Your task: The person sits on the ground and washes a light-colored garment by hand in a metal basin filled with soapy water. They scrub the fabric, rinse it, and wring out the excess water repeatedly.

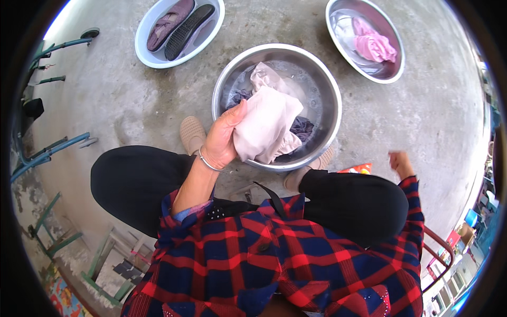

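My left hand (222,138) is closed on a pale pink cloth garment (268,119), held up over a steel basin (331,113). The garment's far part hangs down into the basin, among soapy water and a dark purple cloth (302,128). Off to the right, beyond my knee, my right hand (402,164) is held away from the basin, its fingers bent together. It is small and slightly blurred, and whatever it may hold does not show. An orange packet (357,169) lies between it and the basin, partly behind my knee.
A light blue basin (141,47) with a pair of purple shoes (189,31) stands at the far left. At the far right is another steel basin (397,74) with pink cloth (374,43) in water. Blue metal frames (50,150) line the left side of the concrete floor (132,100).
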`<state>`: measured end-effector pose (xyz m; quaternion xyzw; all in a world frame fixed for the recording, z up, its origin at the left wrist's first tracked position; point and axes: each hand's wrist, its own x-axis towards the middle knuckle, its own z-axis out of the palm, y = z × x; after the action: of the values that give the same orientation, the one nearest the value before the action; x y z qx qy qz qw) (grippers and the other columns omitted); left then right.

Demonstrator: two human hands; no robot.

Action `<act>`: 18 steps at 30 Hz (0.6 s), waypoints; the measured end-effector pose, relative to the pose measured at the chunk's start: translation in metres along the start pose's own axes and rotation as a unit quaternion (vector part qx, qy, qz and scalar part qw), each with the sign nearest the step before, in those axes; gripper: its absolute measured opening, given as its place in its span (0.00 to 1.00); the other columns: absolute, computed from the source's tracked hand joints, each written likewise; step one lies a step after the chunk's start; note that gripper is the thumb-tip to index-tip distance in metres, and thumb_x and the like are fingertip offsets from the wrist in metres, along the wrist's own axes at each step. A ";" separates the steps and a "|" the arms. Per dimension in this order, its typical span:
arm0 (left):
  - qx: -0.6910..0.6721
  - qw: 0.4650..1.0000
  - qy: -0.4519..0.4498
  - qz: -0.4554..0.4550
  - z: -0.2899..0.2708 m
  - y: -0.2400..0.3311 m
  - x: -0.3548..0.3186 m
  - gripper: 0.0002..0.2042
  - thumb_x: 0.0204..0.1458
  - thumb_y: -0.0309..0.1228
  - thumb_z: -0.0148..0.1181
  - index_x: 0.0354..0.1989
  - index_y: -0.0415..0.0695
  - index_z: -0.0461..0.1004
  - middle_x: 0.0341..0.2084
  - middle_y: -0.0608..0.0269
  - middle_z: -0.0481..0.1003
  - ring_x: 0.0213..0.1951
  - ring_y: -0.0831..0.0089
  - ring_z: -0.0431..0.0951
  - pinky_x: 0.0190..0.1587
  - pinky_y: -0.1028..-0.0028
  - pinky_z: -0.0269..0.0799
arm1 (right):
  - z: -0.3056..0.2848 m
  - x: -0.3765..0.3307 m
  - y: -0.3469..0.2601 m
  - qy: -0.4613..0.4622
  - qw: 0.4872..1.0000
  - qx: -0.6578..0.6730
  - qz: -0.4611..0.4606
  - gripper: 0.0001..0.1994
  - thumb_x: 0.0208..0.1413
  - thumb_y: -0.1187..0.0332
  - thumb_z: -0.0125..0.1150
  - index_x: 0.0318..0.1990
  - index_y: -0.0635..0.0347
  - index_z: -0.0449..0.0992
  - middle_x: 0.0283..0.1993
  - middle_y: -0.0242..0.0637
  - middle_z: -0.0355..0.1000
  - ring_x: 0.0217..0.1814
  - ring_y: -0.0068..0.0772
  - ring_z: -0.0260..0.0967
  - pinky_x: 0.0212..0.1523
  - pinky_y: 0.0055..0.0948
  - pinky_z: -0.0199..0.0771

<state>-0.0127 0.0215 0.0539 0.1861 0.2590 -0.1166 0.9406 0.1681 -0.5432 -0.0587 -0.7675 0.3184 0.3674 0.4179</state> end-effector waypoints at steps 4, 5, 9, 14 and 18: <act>-0.004 0.996 -0.081 -0.025 0.005 -0.005 -0.015 0.22 0.55 0.38 0.48 0.53 0.35 0.61 0.48 0.54 0.68 0.49 0.66 0.70 0.54 0.68 0.64 | 0.079 -0.165 -0.181 -0.161 0.968 -0.007 -0.191 0.11 0.51 0.66 0.54 0.19 0.52 0.64 0.11 0.18 0.48 0.10 0.11 0.42 0.10 0.17 0.38; -0.005 0.995 -0.096 -0.028 0.008 -0.006 -0.016 0.22 0.55 0.37 0.49 0.54 0.35 0.61 0.48 0.54 0.68 0.49 0.66 0.70 0.54 0.68 0.64 | 0.101 -0.196 -0.205 -0.203 0.953 -0.026 -0.222 0.09 0.51 0.66 0.55 0.21 0.53 0.65 0.12 0.17 0.48 0.10 0.10 0.41 0.10 0.16 0.38; -0.021 0.993 -0.118 -0.024 0.001 -0.011 -0.030 0.23 0.55 0.38 0.49 0.55 0.35 0.59 0.49 0.53 0.67 0.50 0.65 0.69 0.55 0.66 0.63 | 0.219 -0.295 -0.230 -0.294 0.914 -0.107 -0.258 0.05 0.49 0.68 0.57 0.28 0.57 0.71 0.14 0.20 0.54 0.13 0.09 0.45 0.11 0.15 0.41; -0.015 0.985 -0.169 -0.035 -0.012 -0.021 -0.034 0.25 0.56 0.41 0.46 0.56 0.35 0.57 0.49 0.52 0.67 0.50 0.63 0.69 0.54 0.64 0.64 | 0.330 -0.275 -0.163 -0.237 0.863 -0.137 -0.424 0.09 0.45 0.66 0.58 0.23 0.63 0.74 0.19 0.33 0.69 0.20 0.25 0.65 0.21 0.26 0.64; -0.004 0.990 -0.136 -0.031 -0.009 -0.018 -0.043 0.25 0.56 0.43 0.45 0.55 0.36 0.59 0.48 0.52 0.68 0.49 0.62 0.70 0.53 0.63 0.65 | 0.342 -0.294 -0.150 -0.008 0.801 -0.299 -0.519 0.11 0.42 0.62 0.60 0.22 0.61 0.74 0.22 0.42 0.72 0.26 0.41 0.71 0.29 0.35 0.68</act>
<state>-0.0586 0.0143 0.0641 0.1564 0.1349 -0.1683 0.9639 0.0306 -0.1232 0.1168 -0.9018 -0.2562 0.1789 0.2985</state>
